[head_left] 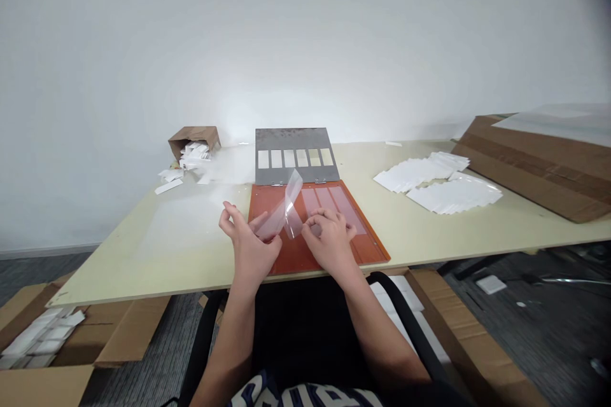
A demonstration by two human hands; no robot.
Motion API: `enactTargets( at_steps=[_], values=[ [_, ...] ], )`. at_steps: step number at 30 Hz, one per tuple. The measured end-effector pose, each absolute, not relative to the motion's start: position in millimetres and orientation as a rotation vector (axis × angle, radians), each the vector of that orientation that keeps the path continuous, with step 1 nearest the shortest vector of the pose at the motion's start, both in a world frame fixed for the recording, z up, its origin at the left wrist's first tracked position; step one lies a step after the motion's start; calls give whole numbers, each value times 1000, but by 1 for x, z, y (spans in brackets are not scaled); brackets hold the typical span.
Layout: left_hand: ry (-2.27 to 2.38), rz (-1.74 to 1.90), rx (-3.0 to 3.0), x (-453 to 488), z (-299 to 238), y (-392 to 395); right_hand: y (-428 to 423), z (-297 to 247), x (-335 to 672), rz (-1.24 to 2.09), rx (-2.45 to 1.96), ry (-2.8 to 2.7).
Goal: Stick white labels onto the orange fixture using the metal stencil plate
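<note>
My left hand (249, 243) pinches a clear plastic strip (286, 206) that curls up above an orange-red board (363, 238) at the table's near edge. My right hand (329, 238) rests on the board just right of the strip, fingers curled and pressed down near the strip's lower end. Clear strips lie in the board's slots (334, 200). Behind the board, hinged to it, a grey metal plate (293, 140) with a row of rectangular windows stands tilted up.
A tipped cardboard box (195, 138) spills white slips at the far left. Stacks of white packets (439, 181) lie to the right, with a large flat carton (539, 168) beyond. Open cartons sit on the floor at left (42, 337) and right.
</note>
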State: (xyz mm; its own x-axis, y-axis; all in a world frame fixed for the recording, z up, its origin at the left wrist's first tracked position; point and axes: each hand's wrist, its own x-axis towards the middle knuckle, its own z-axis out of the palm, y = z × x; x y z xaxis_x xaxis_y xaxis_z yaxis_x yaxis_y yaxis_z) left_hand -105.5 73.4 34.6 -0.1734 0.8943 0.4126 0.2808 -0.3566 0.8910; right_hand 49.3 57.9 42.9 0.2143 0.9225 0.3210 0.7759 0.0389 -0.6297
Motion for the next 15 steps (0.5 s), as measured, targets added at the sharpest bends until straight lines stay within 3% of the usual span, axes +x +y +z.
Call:
enactTargets(
  at_steps=[15],
  values=[
    [1369,1618,1413,-104,37,74,52,39,46,126,-1944,-1654]
  ],
)
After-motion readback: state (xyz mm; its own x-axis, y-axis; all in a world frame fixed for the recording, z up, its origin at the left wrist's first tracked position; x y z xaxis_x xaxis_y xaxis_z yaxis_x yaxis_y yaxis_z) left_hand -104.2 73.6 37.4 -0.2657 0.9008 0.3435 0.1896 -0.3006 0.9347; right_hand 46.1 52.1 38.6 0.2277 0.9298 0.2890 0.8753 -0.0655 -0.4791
